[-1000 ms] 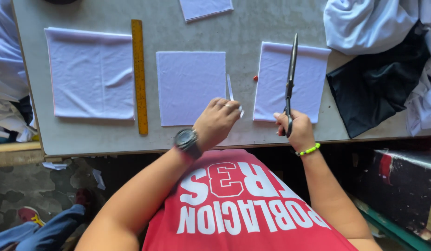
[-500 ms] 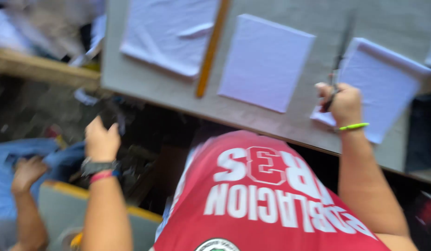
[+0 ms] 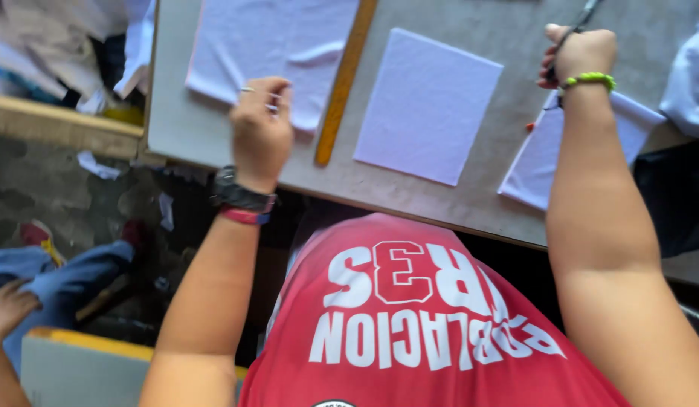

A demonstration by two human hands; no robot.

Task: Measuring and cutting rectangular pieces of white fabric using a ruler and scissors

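At ten o'clock on the grey table (image 3: pixel 214 139), the left hand (image 3: pixel 260 130) hovers over the near edge of a wide white cloth piece (image 3: pixel 267 45), its fingers curled inward and pinching a thin pale stick-like thing (image 3: pixel 253 91) that pokes out toward nine o'clock; what that thing is cannot be told. A dark watch (image 3: pixel 240 196) and a red band (image 3: pixel 246 217) sit on that wrist. Just beside the hand, toward one o'clock of it, a long yellow ruler (image 3: pixel 343 83) lies aslant on the table, its lower end near the cloth's corner. At twelve o'clock of the view a white rectangle of cloth (image 3: pixel 428 105) lies flat and apart from the ruler. At two o'clock the right hand (image 3: pixel 579 53) is clenched around the handles of a pair of scissors (image 3: pixel 583 19), whose blades point away toward the far edge and run out of view. A green bead bracelet (image 3: pixel 588 78) circles that wrist. Under the right forearm, another white cloth piece (image 3: pixel 541 162) reaches the table's near edge, with a small red speck (image 3: pixel 529 126) just beside it. At eight o'clock, off the table, another person's hand (image 3: pixel 7 309) rests by a blue trouser leg (image 3: pixel 71 275) above the floor.
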